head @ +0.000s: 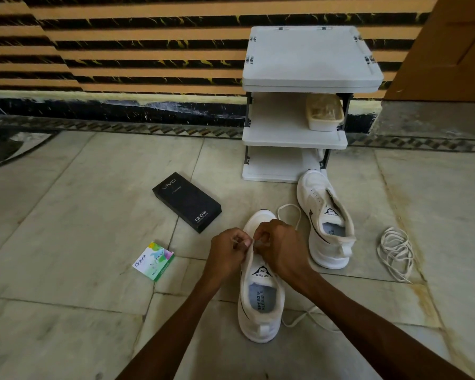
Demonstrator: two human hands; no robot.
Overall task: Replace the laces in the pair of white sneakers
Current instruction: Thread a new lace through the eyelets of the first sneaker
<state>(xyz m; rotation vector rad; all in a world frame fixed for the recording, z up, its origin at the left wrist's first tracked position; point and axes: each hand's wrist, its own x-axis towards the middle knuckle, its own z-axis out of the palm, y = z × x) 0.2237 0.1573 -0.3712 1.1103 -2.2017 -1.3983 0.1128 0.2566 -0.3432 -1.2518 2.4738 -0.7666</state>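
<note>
- The fingers (242,242) of the left hand (229,248) are curled in narrow. They pinch a thin pale end of lace (289,212) right at the eyelet edge of the near sneaker (261,300).
- The right hand (280,244) is curled tight as well, thumb and forefinger nipped together. The lace's loop beyond the toe runs into this grip. Whether the hand also holds the eyelet flap is hidden by the knuckles.
- The two hands nearly touch above the front of the shoe's tongue.
- The near sneaker stands on the floor (80,215) with its heel toward the person. A loose tail of lace trails off its right side.
- Judged from this, the step in hand is threading the eyelets of this shoe, low in the rows and early in the lacing.
- The next move calls for steering the tip through one small hole, pulling the slack through, then crossing to the opposite row.
- The far sneaker (327,223) stands to the right and farther off, its eyelets bare, so it waits its turn.
- A bundle of lace (395,250) lies well right of it. I cannot tell if it is old or new.
- A black box (187,201) and a small green box (154,260) lie to the left, and a white rack (310,78) stands far.
</note>
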